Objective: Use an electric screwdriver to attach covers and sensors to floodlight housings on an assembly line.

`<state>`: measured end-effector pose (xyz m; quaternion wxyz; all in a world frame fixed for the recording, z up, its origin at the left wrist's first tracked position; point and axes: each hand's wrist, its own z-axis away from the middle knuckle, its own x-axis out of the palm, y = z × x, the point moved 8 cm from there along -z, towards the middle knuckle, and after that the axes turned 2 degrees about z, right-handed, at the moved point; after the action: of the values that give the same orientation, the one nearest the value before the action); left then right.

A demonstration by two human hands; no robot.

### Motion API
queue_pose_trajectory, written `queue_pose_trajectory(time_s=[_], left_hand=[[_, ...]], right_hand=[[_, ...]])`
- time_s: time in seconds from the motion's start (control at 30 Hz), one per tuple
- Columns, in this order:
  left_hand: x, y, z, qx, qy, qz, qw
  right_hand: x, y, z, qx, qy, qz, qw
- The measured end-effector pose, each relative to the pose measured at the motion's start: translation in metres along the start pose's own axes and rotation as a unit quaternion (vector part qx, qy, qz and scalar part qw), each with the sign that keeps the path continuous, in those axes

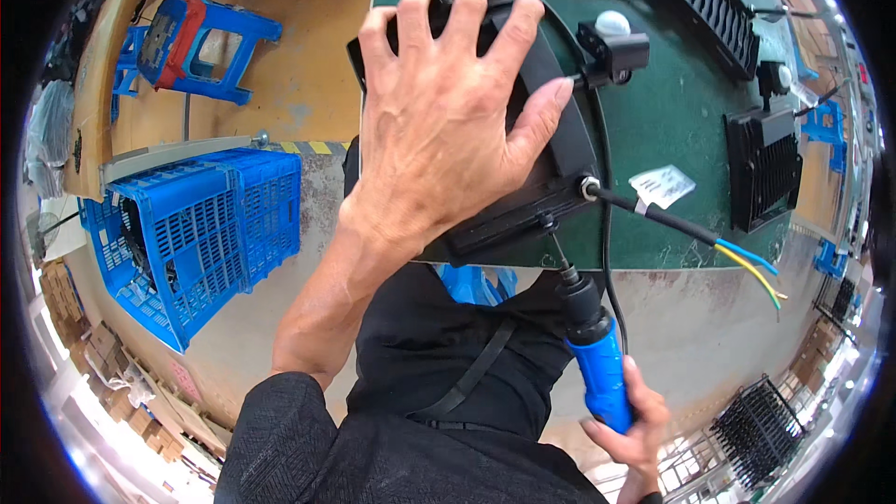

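My left hand (pixel 443 117) lies spread over a black floodlight housing (pixel 560 145) at the near edge of the green table, covering much of it. My right hand (pixel 639 420) grips the lower end of a blue electric screwdriver (pixel 602 373). Its bit reaches a screw at the housing's near edge. A black motion sensor (pixel 616 61) with a white dome sticks out from the housing's right side. From a metal gland runs a black cable (pixel 677 222), which carries a white label (pixel 663 187) and ends in bare blue and yellow-green wires (pixel 751 266).
More black floodlights (pixel 765 168) stand along the right of the green table (pixel 653 145). A blue plastic crate (pixel 201 233) with dark parts inside is at the left, below a blue stool (pixel 205 47). A black cord (pixel 607 280) hangs over the table edge beside the screwdriver.
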<state>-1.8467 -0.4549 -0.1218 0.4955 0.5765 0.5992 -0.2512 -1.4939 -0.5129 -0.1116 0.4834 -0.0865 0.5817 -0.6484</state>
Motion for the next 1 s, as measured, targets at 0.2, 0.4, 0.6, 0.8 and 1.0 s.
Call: queue_pose_trajectory(time_s=[0.2,0.4,0.6,0.8,1.0], left_hand=[[-0.006,0.004,-0.001,0.005,0.013,-0.004,1.0],[-0.002,0.007,0.004,0.015,0.005,0.0,1.0],[-0.006,0.007,0.005,0.013,0.011,-0.008,1.0],[-0.005,0.009,0.005,0.008,0.012,-0.011,1.0],[0.0,0.008,0.005,0.011,0.012,-0.018,1.0]], right_hand=[[0.061,0.026,0.018,0.026,0.02,-0.034,0.999],[0.005,-0.021,0.022,0.308,-0.01,-0.259,0.915],[-0.005,-0.003,-0.009,0.055,-0.086,0.007,0.995],[0.06,0.026,0.014,-0.034,0.008,-0.08,0.996],[0.087,0.054,0.023,0.159,-0.069,-0.511,0.842]])
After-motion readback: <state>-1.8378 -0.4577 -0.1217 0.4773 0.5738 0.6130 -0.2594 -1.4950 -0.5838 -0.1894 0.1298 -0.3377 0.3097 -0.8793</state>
